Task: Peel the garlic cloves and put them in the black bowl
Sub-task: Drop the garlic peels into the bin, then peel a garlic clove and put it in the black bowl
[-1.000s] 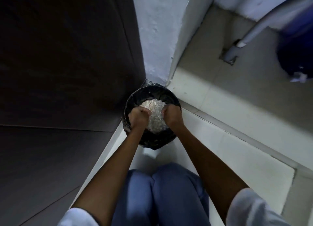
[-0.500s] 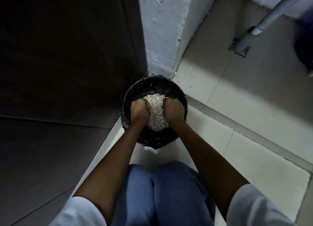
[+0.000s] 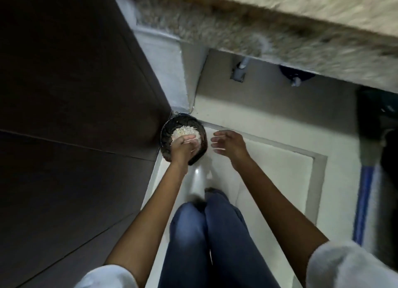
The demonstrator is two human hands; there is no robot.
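A round black container (image 3: 170, 126) lined with dark plastic stands on the pale floor in the corner by the cabinet. It holds a heap of whitish garlic peels (image 3: 183, 132). My left hand (image 3: 182, 148) is inside it, knuckles up, fingers curled down into the heap. My right hand (image 3: 230, 145) hovers just right of the container's rim, fingers spread and holding nothing. No whole cloves show.
A dark wooden cabinet (image 3: 75, 93) fills the left. A speckled stone counter edge (image 3: 258, 29) hangs overhead, with a grey pipe (image 3: 242, 67) beneath it. A blue-handled broom (image 3: 364, 201) leans at the right. My knees in blue trousers (image 3: 204, 233) are below the hands.
My right hand has come out of the container and opened to its right. The left hand stays in the peels. The camera has risen and pulled back, bringing the counter into view.
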